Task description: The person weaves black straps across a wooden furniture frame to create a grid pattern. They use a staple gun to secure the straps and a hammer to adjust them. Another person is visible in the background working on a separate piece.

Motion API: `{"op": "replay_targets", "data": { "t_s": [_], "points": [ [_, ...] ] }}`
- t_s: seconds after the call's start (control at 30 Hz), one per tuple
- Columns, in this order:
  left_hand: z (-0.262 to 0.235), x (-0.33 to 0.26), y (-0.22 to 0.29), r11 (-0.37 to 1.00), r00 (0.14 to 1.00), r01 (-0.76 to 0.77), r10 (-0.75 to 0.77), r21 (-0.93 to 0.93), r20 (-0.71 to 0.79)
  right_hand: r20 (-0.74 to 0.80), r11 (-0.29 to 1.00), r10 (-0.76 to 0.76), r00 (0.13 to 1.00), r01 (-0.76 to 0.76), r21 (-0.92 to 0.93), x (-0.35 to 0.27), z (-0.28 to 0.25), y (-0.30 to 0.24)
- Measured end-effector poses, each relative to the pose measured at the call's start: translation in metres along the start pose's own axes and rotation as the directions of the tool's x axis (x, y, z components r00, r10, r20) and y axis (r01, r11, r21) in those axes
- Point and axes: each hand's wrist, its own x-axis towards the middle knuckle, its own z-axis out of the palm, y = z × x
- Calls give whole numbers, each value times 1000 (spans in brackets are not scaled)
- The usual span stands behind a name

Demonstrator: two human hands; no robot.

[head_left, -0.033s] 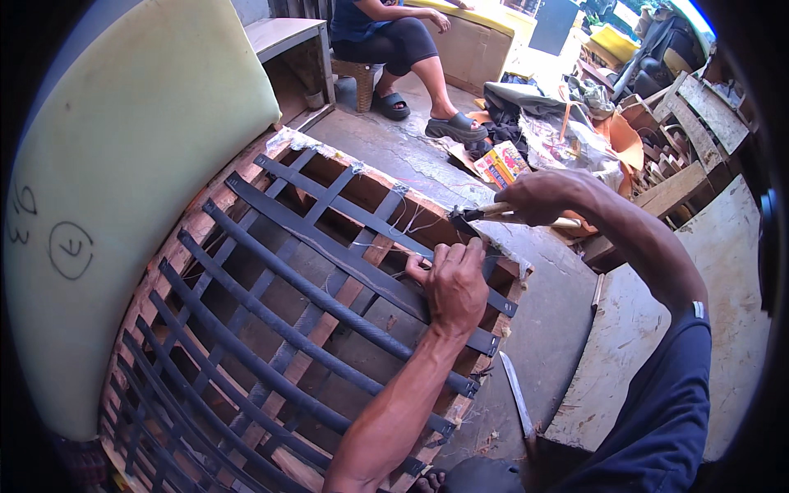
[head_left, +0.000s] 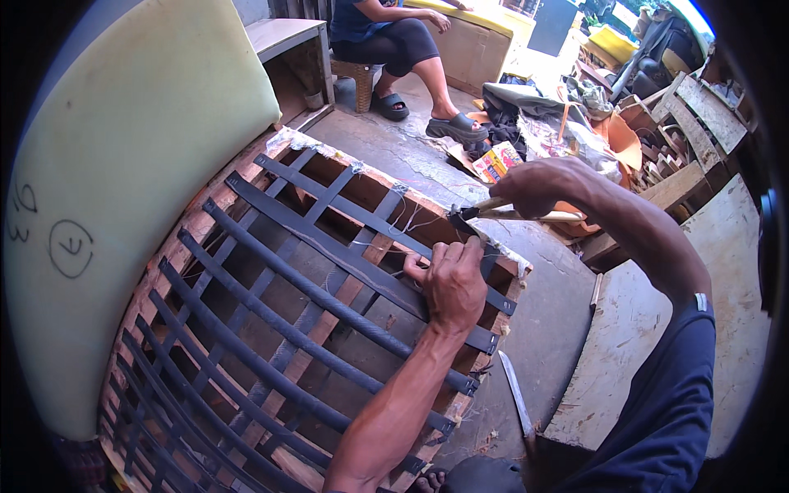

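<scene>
My right hand (head_left: pixel 536 189) is closed around the pale handles of pincers (head_left: pixel 511 215). Their dark head rests at the far wooden rail of a frame (head_left: pixel 427 201), by the end of a black webbing strap (head_left: pixel 491 261). My left hand (head_left: pixel 454 287) has its fingers curled and pressed on that strap, just short of the pincers' head, with the thumb out to the left. Rows of black straps (head_left: pixel 283 289) cross the frame, some woven over others. Whether the jaws bite the strap or a fastener is too small to tell.
A large pale foam slab (head_left: pixel 140 164) leans at the left. A knife-like blade (head_left: pixel 516 394) lies on the floor right of the frame, near a worn board (head_left: pixel 649 353). Scrap wood (head_left: pixel 682 164) and cloth pile up at the far right. A person (head_left: pixel 403 57) sits beyond the frame.
My right hand has shifted slightly left and up, and the pincers' handles look a little wider apart. My left hand stays almost where it was on the strap.
</scene>
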Motion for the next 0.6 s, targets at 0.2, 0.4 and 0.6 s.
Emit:
{"op": "replay_targets", "data": {
  "t_s": [0.2, 0.4, 0.6],
  "points": [
    [-4, 7, -5, 996, 998, -29, 24, -85, -56, 416, 876, -128, 900, 300, -378, 49, -72, -31],
    [-3, 6, -6, 989, 995, 33, -46, -146, -86, 313, 853, -120, 942, -64, 518, 29, 15, 13],
    [0, 19, -22, 681, 894, 349, -448, -643, 12, -111, 814, -191, 975, 221, 537, 45, 81, 27]
  ]
}}
